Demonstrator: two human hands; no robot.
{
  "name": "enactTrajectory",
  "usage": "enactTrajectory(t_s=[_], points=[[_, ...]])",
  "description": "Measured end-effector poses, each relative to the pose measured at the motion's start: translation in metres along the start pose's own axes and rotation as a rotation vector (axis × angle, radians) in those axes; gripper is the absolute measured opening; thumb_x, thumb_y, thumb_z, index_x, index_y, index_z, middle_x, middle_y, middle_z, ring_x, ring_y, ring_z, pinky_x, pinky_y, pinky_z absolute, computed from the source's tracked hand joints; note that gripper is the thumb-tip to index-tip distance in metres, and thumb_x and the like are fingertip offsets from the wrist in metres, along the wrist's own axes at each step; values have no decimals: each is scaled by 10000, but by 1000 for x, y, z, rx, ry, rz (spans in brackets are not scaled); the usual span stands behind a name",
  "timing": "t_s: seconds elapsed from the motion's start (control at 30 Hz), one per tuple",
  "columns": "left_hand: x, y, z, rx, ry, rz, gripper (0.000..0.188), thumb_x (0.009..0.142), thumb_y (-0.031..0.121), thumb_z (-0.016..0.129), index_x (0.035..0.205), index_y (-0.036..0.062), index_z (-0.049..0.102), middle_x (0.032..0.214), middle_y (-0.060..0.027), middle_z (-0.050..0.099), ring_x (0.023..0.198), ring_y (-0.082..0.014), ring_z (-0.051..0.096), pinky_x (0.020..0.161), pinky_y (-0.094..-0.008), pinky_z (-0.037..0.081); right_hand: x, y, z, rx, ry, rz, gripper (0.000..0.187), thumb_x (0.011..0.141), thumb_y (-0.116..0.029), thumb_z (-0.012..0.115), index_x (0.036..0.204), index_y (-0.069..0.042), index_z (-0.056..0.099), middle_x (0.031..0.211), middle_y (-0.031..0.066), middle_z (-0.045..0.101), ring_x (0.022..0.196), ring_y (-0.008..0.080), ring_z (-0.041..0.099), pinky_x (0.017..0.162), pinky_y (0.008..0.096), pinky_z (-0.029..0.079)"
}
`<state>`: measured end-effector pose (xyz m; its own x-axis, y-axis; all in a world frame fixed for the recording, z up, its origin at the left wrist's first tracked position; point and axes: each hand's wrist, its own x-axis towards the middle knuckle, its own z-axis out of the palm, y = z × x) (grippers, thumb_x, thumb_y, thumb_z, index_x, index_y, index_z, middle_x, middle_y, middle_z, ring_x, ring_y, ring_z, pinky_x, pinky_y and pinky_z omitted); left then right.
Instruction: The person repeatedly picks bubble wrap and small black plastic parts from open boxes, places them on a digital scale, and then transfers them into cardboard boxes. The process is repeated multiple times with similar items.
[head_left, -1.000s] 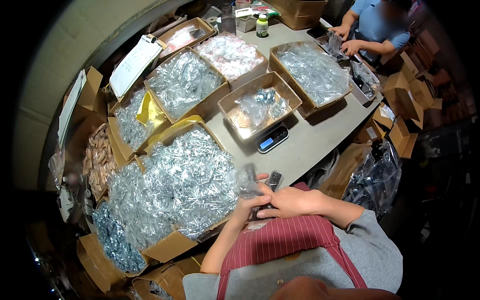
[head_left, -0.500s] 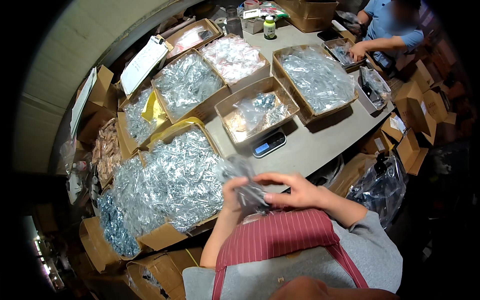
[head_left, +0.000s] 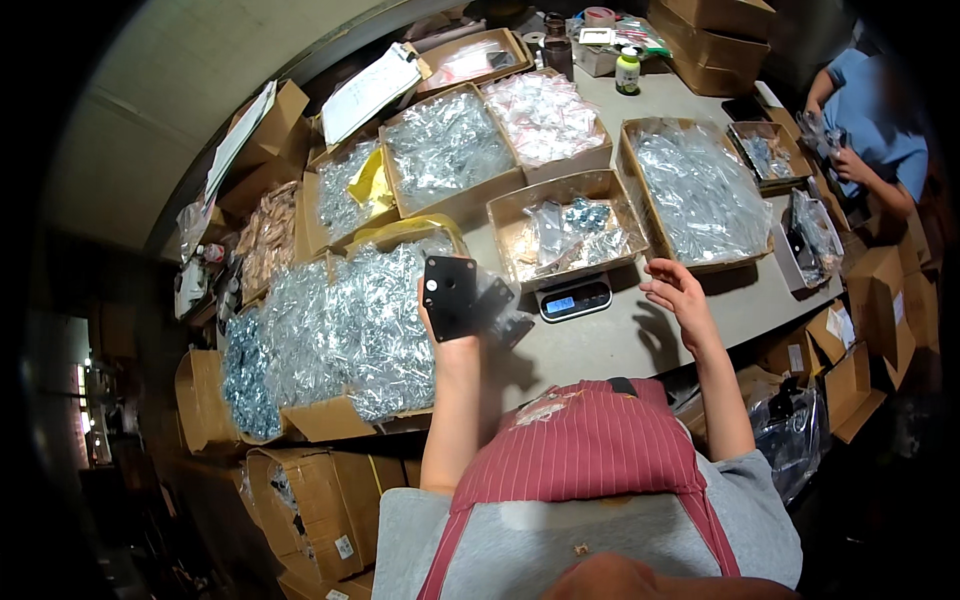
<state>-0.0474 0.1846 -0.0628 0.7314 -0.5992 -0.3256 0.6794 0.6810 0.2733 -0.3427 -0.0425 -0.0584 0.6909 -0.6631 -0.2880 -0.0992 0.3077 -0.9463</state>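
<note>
Left hand [head_left: 427, 320], left of scale [head_left: 576, 298]: fingers curl behind black plate [head_left: 451, 310] (grip mostly hidden), likely supporting it from below; clear bag [head_left: 497, 304] beside it. Right hand [head_left: 682, 301], right of scale: fingers loosely spread, empty. Small box [head_left: 585, 190] just beyond scale, apparently set so display [head_left: 561, 304] shows.

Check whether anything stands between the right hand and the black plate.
Yes, a blurred plastic bag beside the black plate, on the side toward the right hand. The scale appears lower, on the table.
</note>
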Motion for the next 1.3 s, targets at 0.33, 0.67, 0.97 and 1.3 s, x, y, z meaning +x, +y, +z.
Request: enactTrajectory(t_s=[0.33, 0.67, 0.97, 1.3], points=[[29, 17, -3, 98, -30, 30, 331, 969, 379, 464, 1116, 143, 645, 1102, -81, 647, 1003, -303, 621, 890, -547, 504, 51, 20, 14, -73, 25, 255, 863, 930, -526, 584, 1531, -70, 165, 1476, 130, 365, 1086, 222, 583, 821, 377, 545], [21, 13, -12, 1024, 103, 367, 307, 902, 196, 637, 1194, 127, 573, 1029, -53, 609, 996, -231, 600, 845, -432, 533, 87, 37, 16, 367, 0, 410, 220, 810, -242, 664, 958, -79, 648, 941, 78, 639, 876, 210, 643, 752, 399, 596], [-16, 70, 26, -617, -93, -255, 235, 865, 88, 628, 1084, 7, 608, 982, -89, 653, 956, -229, 639, 886, -389, 506, 42, -26, -7, 659, -137, 364, 351, 759, -178, 603, 1077, -29, 600, 1019, 132, 642, 928, 272, 645, 813, 528, 569], [-41, -30, 48, -114, -248, -421, 477, 870, 314, 653, 1218, 28, 496, 1083, -107, 595, 1001, -217, 589, 907, -360, 487, 4, -106, -71, 740, 58, -27, 585, 734, -163, 622, 1275, 24, 501, 1087, 174, 614, 982, 299, 612, 926, 435, 499]])
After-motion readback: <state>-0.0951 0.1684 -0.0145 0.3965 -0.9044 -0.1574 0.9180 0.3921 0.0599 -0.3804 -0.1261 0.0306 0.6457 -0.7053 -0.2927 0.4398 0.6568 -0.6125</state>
